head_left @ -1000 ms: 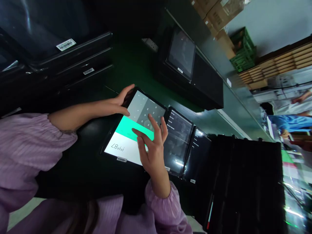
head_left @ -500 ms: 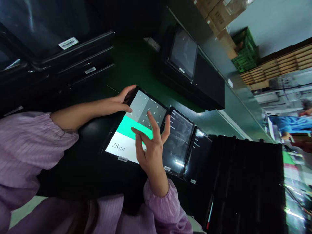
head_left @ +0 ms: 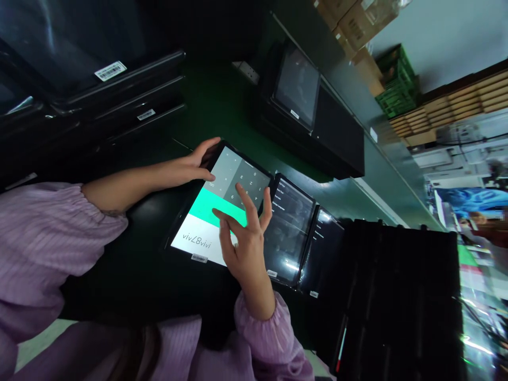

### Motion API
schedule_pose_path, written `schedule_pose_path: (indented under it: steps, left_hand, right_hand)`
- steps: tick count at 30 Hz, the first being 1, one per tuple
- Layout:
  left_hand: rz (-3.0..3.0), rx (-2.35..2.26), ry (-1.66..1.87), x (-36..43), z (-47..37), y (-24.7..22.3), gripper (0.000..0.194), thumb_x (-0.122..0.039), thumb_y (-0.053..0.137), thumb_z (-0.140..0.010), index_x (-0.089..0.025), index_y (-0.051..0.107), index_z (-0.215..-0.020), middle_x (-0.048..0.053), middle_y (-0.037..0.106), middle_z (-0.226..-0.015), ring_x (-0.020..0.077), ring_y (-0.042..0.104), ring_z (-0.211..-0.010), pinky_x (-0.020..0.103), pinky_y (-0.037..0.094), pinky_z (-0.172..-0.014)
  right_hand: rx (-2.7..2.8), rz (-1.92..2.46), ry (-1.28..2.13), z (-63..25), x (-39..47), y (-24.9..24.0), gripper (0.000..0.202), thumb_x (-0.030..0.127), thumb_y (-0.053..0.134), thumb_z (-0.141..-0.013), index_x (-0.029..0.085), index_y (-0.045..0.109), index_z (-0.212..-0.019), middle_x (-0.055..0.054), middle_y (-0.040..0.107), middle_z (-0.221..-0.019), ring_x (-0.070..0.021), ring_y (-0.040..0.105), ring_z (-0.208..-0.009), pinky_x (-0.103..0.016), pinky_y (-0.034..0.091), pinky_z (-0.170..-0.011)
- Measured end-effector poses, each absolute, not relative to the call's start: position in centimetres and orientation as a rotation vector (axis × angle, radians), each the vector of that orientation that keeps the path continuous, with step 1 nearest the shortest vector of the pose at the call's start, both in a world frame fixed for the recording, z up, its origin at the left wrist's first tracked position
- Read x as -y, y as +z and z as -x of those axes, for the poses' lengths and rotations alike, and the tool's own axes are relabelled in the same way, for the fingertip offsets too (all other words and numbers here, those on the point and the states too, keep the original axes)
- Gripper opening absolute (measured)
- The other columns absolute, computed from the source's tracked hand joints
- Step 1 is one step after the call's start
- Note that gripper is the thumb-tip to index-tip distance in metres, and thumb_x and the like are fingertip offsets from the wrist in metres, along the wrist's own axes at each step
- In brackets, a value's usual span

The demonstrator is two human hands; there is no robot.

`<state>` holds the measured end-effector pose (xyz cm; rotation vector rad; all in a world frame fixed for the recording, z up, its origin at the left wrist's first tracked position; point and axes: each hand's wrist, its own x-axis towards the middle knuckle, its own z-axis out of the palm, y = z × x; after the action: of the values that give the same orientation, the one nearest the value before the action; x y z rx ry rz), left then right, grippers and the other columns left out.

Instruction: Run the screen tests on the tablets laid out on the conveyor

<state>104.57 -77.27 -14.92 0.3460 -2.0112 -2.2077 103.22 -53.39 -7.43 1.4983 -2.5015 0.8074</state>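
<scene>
A lit tablet [head_left: 198, 211] showing a calculator keypad and a green band lies tilted at the centre of the head view. My left hand [head_left: 200, 160] grips its far-left edge, thumb on the front and the other fingers partly hidden behind. Over the screen, my right hand [head_left: 248, 233] holds nothing, and its fingers are spread. One fingertip is at the number keys; whether it touches the glass I cannot tell. Right beside this tablet lies a second tablet [head_left: 288, 233] with a dark text menu, and a third tablet [head_left: 321, 254] lies past it.
Stacked black devices with barcode labels [head_left: 110, 71] fill the upper left. Beyond the tablets, another tablet [head_left: 297, 84] rests on a black box [head_left: 337, 132]. A large black case [head_left: 405, 296] stands at right. Cartons, a green crate [head_left: 397, 79] and a person in blue [head_left: 474, 203] are farther off.
The text on the calculator display has grown longer. My right hand's fingers have shifted slightly left over the keys, while my left hand keeps its hold on the tablet.
</scene>
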Motion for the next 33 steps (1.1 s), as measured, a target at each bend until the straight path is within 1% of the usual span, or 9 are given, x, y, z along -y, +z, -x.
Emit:
schedule_pose_path:
  steps: [5, 10, 13, 15, 19, 23, 26, 29, 33]
  left_hand:
    - [-0.331, 2.019, -2.215, 77.5, -104.7, -15.0, 0.109, -0.036, 0.077, -0.063, -0.029, 0.03, -0.162, 0.011, 0.033, -0.169, 0.0372, 0.015, -0.161, 0.055, 0.014, -0.13]
    - [-0.33, 2.049, -2.21, 77.9, -105.0, -14.0, 0.106, -0.034, 0.077, -0.068, -0.028, 0.031, -0.163, 0.01, 0.034, -0.169, 0.0389, 0.015, -0.16, 0.057, 0.015, -0.131]
    - [-0.378, 2.024, -2.183, 77.7, -105.3, -13.0, 0.094, -0.035, 0.078, -0.075, -0.025, 0.038, -0.16, 0.006, 0.044, -0.164, 0.0376, 0.024, -0.158, 0.056, 0.015, -0.132]
    - [-0.439, 1.958, -2.142, 77.4, -105.4, -12.5, 0.077, -0.037, 0.077, -0.08, -0.029, 0.049, -0.152, -0.001, 0.054, -0.156, 0.0365, 0.031, -0.155, 0.056, 0.017, -0.132]
    - [-0.516, 1.873, -2.115, 77.2, -105.5, -12.4, 0.047, -0.036, 0.076, -0.086, -0.039, 0.066, -0.132, -0.011, 0.065, -0.143, 0.0379, 0.037, -0.15, 0.062, 0.02, -0.13]
    - [-0.444, 1.824, -2.174, 77.6, -105.4, -12.7, 0.04, -0.033, 0.075, -0.087, -0.044, 0.069, -0.125, -0.016, 0.068, -0.136, 0.0432, 0.035, -0.149, 0.07, 0.021, -0.127]
    - [-0.434, 1.835, -2.167, 77.8, -105.3, -12.8, 0.042, -0.033, 0.074, -0.088, -0.043, 0.068, -0.128, -0.014, 0.067, -0.138, 0.046, 0.035, -0.148, 0.075, 0.021, -0.125]
    - [-0.452, 1.857, -2.167, 77.9, -105.2, -12.6, 0.047, -0.036, 0.076, -0.085, -0.042, 0.066, -0.13, -0.011, 0.066, -0.14, 0.0456, 0.035, -0.149, 0.073, 0.021, -0.126]
    - [-0.563, 1.839, -2.131, 77.4, -104.8, -11.9, 0.058, -0.028, 0.076, -0.079, -0.027, 0.066, -0.136, 0.002, 0.062, -0.147, 0.0393, 0.04, -0.149, 0.063, 0.023, -0.129]
  right_hand:
    - [2.398, -1.309, 1.021, -102.4, 51.9, -7.7, 0.034, 0.016, 0.049, -0.102, 0.024, 0.082, -0.099, -0.005, 0.065, -0.142, -0.0358, 0.033, -0.156, -0.064, 0.039, -0.122]
    - [2.298, -1.037, 1.071, -100.5, 48.9, -7.9, 0.039, 0.02, 0.047, -0.103, 0.023, 0.079, -0.082, -0.006, 0.074, -0.122, -0.0354, 0.053, -0.142, -0.064, 0.047, -0.113]
    - [2.335, -0.91, 0.99, -98.9, 46.7, -8.1, 0.036, 0.023, 0.05, -0.104, 0.023, 0.08, -0.085, -0.006, 0.074, -0.121, -0.034, 0.055, -0.139, -0.063, 0.047, -0.111]
    - [2.366, -0.84, 0.951, -97.9, 45.3, -8.3, 0.034, 0.026, 0.05, -0.104, 0.023, 0.081, -0.089, -0.008, 0.074, -0.124, -0.0332, 0.056, -0.137, -0.062, 0.046, -0.111]
    - [2.433, -0.786, 0.84, -96.0, 43.8, -8.8, 0.036, 0.034, 0.049, -0.106, 0.023, 0.082, -0.1, -0.011, 0.069, -0.132, -0.0338, 0.051, -0.14, -0.064, 0.043, -0.112]
    - [2.537, -0.82, 0.741, -94.3, 44.0, -9.4, 0.037, 0.039, 0.047, -0.106, 0.024, 0.08, -0.111, -0.013, 0.057, -0.148, -0.037, 0.034, -0.152, -0.069, 0.035, -0.118]
    - [2.605, -0.867, 0.71, -93.4, 44.7, -9.7, 0.039, 0.04, 0.044, -0.107, 0.025, 0.078, -0.119, -0.013, 0.047, -0.158, -0.0394, 0.023, -0.157, -0.072, 0.03, -0.12]
    - [2.61, -0.905, 0.694, -93.2, 45.3, -10.0, 0.039, 0.038, 0.043, -0.108, 0.025, 0.076, -0.123, -0.012, 0.042, -0.161, -0.0402, 0.018, -0.159, -0.073, 0.028, -0.121]
    - [2.649, -0.99, 0.564, -93.5, 45.5, -10.0, 0.04, 0.038, 0.042, -0.108, 0.024, 0.071, -0.132, -0.012, 0.034, -0.168, -0.0425, 0.011, -0.161, -0.076, 0.023, -0.122]
